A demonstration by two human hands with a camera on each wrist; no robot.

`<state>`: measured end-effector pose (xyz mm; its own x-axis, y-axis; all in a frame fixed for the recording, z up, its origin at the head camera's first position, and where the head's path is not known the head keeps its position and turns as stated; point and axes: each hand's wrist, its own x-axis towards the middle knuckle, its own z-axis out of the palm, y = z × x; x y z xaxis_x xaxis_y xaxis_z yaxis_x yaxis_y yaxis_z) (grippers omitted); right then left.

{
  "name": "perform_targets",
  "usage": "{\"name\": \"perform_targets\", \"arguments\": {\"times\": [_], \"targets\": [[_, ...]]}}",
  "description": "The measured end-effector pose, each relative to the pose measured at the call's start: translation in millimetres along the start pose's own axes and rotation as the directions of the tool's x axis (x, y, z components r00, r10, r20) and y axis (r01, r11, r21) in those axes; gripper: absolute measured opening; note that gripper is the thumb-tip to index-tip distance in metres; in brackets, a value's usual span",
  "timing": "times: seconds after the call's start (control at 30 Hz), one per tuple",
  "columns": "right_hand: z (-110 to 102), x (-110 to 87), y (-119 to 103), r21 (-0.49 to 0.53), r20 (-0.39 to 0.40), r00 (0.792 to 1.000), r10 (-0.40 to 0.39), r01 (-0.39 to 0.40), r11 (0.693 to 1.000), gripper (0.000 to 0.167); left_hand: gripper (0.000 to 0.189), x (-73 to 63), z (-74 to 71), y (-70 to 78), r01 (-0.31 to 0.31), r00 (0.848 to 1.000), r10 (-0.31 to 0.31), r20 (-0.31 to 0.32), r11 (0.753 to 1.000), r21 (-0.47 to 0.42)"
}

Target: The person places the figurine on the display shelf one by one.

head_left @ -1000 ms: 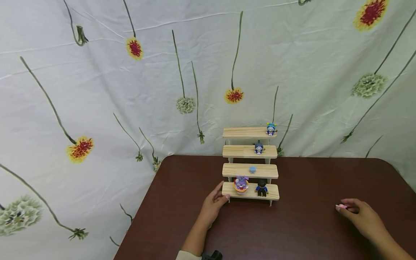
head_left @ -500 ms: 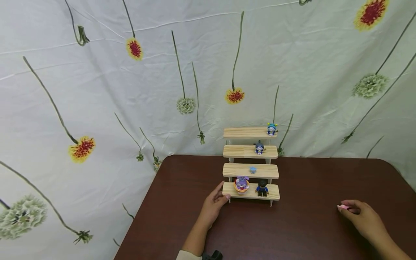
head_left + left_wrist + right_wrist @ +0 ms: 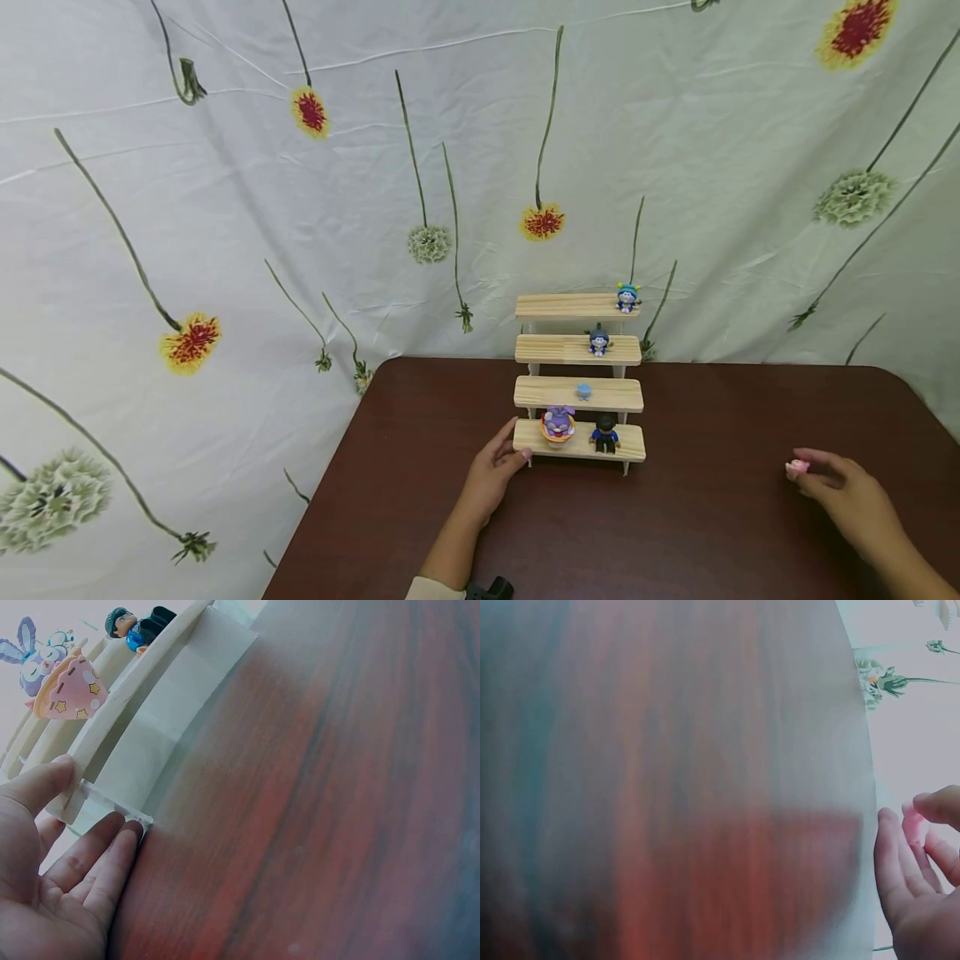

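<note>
A four-step wooden display stand (image 3: 577, 350) with clear supports rises from the brown table. My left hand (image 3: 489, 479) grips the left end of its lowest step. In the left wrist view the thumb (image 3: 52, 780) lies against the board's end, with fingers by the clear support. On that step are a purple rabbit figure (image 3: 557, 423) in a pink-and-orange cone and a dark-haired toy figure (image 3: 604, 434) in blue and black. Well to the right, my right hand (image 3: 855, 500) pinches a small pink toy (image 3: 797, 467) between thumb and fingers; its kind is too small to tell.
A tiny light-blue piece (image 3: 583, 392) sits on the second step. Higher up stand a grey-hatted figure (image 3: 597, 342) and a blue-hatted one (image 3: 626, 298) with yellow knobs. Behind the table (image 3: 712, 517) hangs a flowered white cloth (image 3: 360, 183).
The pink toy shows more at the right fingertips, and that hand has shifted slightly to the right. My left hand keeps its place on the stand.
</note>
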<state>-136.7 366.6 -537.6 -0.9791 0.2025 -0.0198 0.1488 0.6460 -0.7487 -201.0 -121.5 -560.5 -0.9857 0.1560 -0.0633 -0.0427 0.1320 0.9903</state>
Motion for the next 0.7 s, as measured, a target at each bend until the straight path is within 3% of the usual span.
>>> {"name": "perform_targets", "arguments": {"times": [0.4, 0.7], "targets": [[5.3, -5.2, -1.0, 0.128, -0.077, 0.989, -0.123, 0.132, 0.983, 0.044, 0.07, 0.2, -0.3, -0.1, 0.002, 1.0, -0.002, -0.003, 1.0, -0.005], [9.0, -2.2, -10.2, 0.197, -0.088, 0.985, -0.146, 0.161, 0.967, 0.04, 0.07, 1.0, 0.4, 0.0, 0.007, 1.0, -0.007, -0.005, 1.0, -0.002]]}}
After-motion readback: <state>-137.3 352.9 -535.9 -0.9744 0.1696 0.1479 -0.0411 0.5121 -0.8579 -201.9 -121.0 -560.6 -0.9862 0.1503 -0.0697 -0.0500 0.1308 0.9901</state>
